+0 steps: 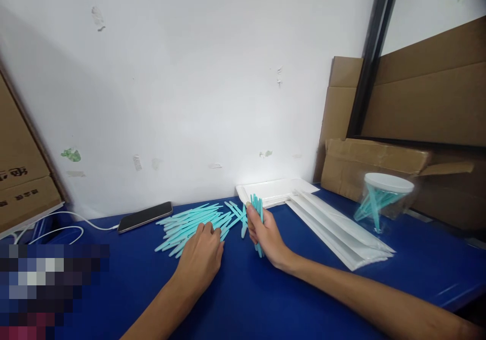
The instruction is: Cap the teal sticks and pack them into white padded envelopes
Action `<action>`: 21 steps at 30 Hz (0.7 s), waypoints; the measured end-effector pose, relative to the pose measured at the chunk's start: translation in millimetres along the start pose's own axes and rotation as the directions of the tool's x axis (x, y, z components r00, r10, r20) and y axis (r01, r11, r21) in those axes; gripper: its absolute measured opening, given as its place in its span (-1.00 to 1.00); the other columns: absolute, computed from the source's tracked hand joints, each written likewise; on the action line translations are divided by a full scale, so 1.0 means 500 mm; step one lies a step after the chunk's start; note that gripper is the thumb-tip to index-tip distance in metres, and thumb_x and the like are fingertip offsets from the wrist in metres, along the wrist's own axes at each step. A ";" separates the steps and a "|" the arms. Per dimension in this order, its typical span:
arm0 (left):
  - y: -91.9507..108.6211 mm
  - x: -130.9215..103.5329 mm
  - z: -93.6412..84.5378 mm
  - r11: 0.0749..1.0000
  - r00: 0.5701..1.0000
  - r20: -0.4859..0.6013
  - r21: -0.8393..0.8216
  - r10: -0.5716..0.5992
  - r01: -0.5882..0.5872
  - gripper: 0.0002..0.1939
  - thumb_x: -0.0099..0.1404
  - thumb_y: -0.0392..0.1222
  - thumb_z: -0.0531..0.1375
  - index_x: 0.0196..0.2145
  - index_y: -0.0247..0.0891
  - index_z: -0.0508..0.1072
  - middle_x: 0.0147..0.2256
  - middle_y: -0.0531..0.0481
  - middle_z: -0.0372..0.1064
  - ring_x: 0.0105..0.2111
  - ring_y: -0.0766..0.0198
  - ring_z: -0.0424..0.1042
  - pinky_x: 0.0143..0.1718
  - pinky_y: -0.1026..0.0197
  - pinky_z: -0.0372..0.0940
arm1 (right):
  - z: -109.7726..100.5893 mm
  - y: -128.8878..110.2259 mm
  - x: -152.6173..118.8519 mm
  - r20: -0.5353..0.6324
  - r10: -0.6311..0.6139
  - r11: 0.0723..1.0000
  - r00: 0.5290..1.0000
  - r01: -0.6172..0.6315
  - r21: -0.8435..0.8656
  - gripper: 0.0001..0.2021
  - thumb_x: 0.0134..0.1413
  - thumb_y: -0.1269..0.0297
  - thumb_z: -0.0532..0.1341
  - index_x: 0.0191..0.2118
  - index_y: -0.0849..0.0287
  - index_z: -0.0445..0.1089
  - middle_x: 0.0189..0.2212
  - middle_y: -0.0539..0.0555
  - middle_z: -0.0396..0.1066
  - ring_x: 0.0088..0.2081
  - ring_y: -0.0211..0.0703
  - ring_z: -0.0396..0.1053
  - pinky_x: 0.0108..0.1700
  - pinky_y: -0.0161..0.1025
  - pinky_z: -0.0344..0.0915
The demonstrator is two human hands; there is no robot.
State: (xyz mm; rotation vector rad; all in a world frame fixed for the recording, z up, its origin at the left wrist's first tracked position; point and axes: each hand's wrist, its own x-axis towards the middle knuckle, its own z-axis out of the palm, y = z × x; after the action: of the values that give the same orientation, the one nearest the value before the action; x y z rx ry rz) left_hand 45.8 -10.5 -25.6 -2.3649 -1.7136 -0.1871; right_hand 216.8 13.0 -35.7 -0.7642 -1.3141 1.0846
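Observation:
A pile of thin turquoise sticks [190, 224] lies on the blue table [243, 289]. My left hand [203, 249] rests at the pile's near right edge, fingers bent down onto the sticks; whether it grips one is hidden. To its right, my right hand [265, 231] is closed around a small upright bundle of turquoise sticks [257, 204]. A few more sticks [236, 211] lie crossed between the pile and that hand.
A phone [146, 216] with a white cable [91, 222] lies left of the pile. White trays [279, 189] and folded white sleeves [337, 226] are at the right. Beyond them stands a white-lidded clear container [389, 183] with turquoise sticks, near cardboard boxes [375, 160].

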 end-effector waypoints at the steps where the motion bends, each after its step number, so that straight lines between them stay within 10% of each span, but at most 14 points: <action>1: 0.001 0.000 -0.001 1.000 1.000 -0.002 0.003 -0.006 0.006 -0.72 0.42 -0.26 0.00 -0.11 -0.32 0.49 -0.13 -0.23 0.39 -0.07 0.00 0.35 -0.22 0.12 0.31 | -0.002 -0.005 0.003 -0.007 0.002 1.000 1.000 -0.002 0.016 -0.52 0.20 -0.20 0.14 -0.48 0.08 0.05 -0.65 -0.18 -0.09 -0.65 -0.35 -0.09 -0.63 -0.36 0.02; 21: 0.018 -0.008 -0.024 0.985 0.979 0.123 0.073 -0.164 0.156 -0.70 0.40 -0.34 -0.04 -0.14 -0.39 0.48 -0.19 -0.28 0.45 -0.16 0.00 0.46 -0.26 0.12 0.31 | -0.006 -0.006 0.002 0.070 0.034 0.999 0.997 -0.036 0.016 -0.52 0.19 -0.20 0.14 -0.45 0.09 0.05 -0.64 -0.20 -0.09 -0.66 -0.38 -0.08 -0.63 -0.39 0.04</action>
State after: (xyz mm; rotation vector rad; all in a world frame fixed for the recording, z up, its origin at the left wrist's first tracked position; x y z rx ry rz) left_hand 53.4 -20.1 -15.7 -2.2390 -1.9403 -0.0046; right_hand 220.1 13.3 -32.9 -0.7445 -1.3524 1.1582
